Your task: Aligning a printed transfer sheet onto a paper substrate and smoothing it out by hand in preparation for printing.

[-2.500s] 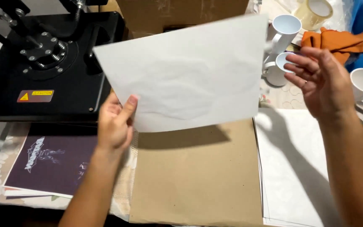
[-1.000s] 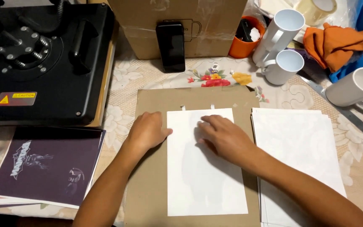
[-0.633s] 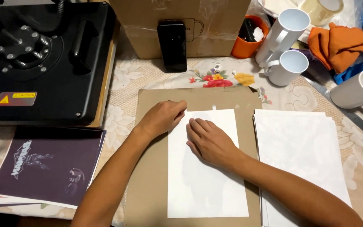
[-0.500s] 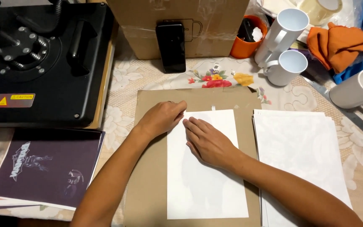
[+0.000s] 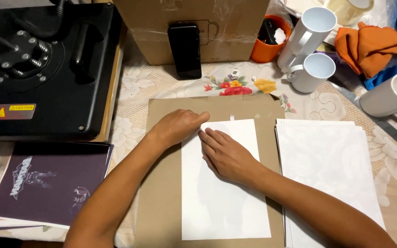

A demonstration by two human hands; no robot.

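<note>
Head view: flat white sheet (image 5: 224, 193) on brown cardboard (image 5: 161, 183)

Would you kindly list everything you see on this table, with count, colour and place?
white sheet: 1, white, on the cardboard, centre
cardboard sheet: 1, brown, under the white sheet
paper stack: 1, white, right of the cardboard
heat press: 1, black, top left
dark print: 1, dark purple, bottom left
cardboard box: 1, brown, top centre
phone: 1, black, leaning on the box
mugs: 3, white, top right
orange cup: 1, beside the box
orange cloth: 1, top right
left hand: on the white sheet's top left corner
right hand: flat on the white sheet
</note>
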